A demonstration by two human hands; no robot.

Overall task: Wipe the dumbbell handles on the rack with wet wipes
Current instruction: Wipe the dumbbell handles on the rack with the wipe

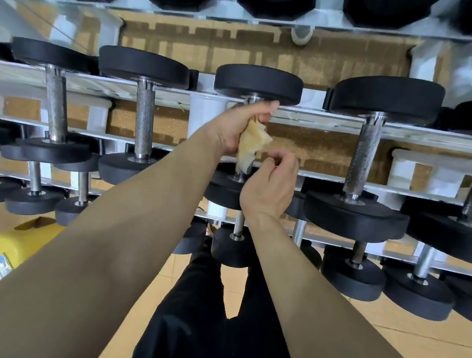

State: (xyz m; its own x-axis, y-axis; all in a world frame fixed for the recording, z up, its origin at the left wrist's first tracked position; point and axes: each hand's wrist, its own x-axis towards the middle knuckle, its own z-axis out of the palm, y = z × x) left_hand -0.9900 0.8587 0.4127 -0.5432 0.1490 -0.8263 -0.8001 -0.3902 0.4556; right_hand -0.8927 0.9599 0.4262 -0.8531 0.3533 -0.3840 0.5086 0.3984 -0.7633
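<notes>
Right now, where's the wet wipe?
Head view, centre: the wet wipe is on the middle-shelf dumbbell handle, gripped by the left hand, with the right hand just below-right of it.

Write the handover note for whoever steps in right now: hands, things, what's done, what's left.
The left hand grips the wet wipe, wrapped round the handle of a middle-tier dumbbell, near its far head.
The right hand has its fingers curled by the wipe's loose lower end; whether it pinches it cannot be told.
Things: the other dumbbells lie in rows on the rack; a yellow container sits low at the left.
Done: this handle is under the wipe; which others are finished cannot be told.
Left: finish this handle, then the rest.
</notes>
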